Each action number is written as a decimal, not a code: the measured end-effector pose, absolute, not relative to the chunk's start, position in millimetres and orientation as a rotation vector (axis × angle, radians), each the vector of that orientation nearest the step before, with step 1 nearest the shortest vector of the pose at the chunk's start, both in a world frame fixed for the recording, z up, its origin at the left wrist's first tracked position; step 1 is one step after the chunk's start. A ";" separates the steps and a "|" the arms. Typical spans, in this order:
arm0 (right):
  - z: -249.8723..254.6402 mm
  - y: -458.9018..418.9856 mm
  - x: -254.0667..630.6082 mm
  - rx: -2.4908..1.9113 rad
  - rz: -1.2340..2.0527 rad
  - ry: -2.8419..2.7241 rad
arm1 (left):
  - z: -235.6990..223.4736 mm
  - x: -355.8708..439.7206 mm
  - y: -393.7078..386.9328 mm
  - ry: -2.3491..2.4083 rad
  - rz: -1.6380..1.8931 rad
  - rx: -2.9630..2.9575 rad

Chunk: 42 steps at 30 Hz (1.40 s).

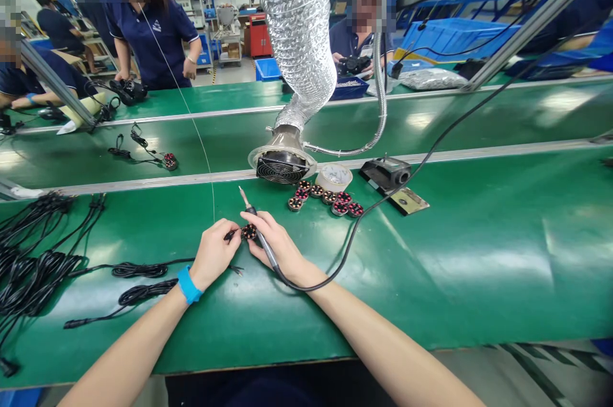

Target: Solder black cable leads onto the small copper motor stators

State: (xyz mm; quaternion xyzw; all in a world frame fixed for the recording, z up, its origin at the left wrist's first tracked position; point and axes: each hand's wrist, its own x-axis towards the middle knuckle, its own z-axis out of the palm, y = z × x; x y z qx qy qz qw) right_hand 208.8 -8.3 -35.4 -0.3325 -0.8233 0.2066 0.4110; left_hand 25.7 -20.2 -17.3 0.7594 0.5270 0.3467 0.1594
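My right hand (278, 241) is closed around a soldering iron (266, 247) with its tip pointing up and away. The same hand's fingertips also touch a small round motor stator (249, 232) with copper windings. My left hand (215, 253), with a blue band at the wrist, is pinched on a black cable (230, 234) at the stator's left side. Where cable and stator meet is too small to make out. A thin wire (207, 158) hangs down from above to just behind my left hand. Stripped cable ends (236, 270) show below my fingers.
Several stators (329, 197) lie beside a tape roll (334, 177) and under a fume extractor hood (282, 164). An iron stand (393, 180) is to the right. Bundled black cables (38, 260) cover the left. The iron's cord (349, 241) loops over my right forearm. People work across the line.
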 end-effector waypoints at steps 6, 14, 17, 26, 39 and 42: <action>-36.6 -8.1 209.3 -0.835 0.527 -2.092 | -18.5 24.9 -21.1 1.522 0.971 2.289; -37.1 -8.8 210.0 -0.838 0.542 -2.081 | -19.0 24.2 -20.8 1.522 0.940 2.303; -36.4 -9.1 210.6 -0.840 0.544 -2.088 | -17.8 24.4 -20.7 1.515 0.936 2.292; -39.7 -7.9 208.2 -0.866 0.645 -2.013 | -13.0 25.2 -17.6 1.496 0.931 2.115; -13.4 0.0 224.7 -1.127 0.775 -1.399 | -19.8 21.9 -12.7 1.574 0.929 1.768; -17.2 0.5 226.1 -1.123 0.803 -1.367 | -20.5 21.6 -12.5 1.568 0.937 1.738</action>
